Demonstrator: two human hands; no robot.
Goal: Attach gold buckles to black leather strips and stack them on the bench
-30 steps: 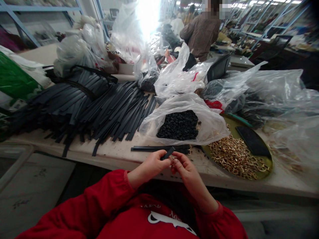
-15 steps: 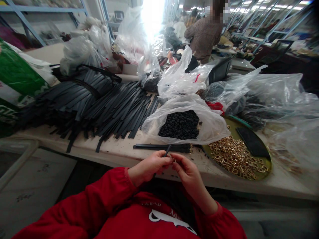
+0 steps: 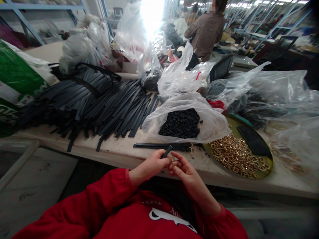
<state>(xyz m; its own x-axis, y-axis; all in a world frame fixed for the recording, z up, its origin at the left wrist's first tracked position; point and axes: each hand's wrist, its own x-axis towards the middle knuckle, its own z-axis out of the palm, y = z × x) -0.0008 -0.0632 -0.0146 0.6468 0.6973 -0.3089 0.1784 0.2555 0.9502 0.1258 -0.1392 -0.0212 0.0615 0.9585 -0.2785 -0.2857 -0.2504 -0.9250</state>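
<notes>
Black strap (image 3: 166, 152) in hand at the bench (image 3: 114, 153)

The left hand (image 3: 155, 163) had its grip clamped on the strap, one end projecting above the fingers, over the near edge. The right hand (image 3: 188, 170) was just beside it, fingers bent; whether its grip held anything could not be told. Beyond both hands lay buckled straps (image 3: 159, 146); to their right, gold buckles (image 3: 236, 157) filled part of a tray (image 3: 233, 125).

I sit far away and look through one camera worn on a head, facing forward and down. The red sweater (image 3: 129, 219) is nearest, at the bottom of the frame. The left hand (image 3: 152, 165) and right hand (image 3: 189, 172) are close, just below the middle. At the top, another person (image 3: 208, 33) looks small.
</notes>
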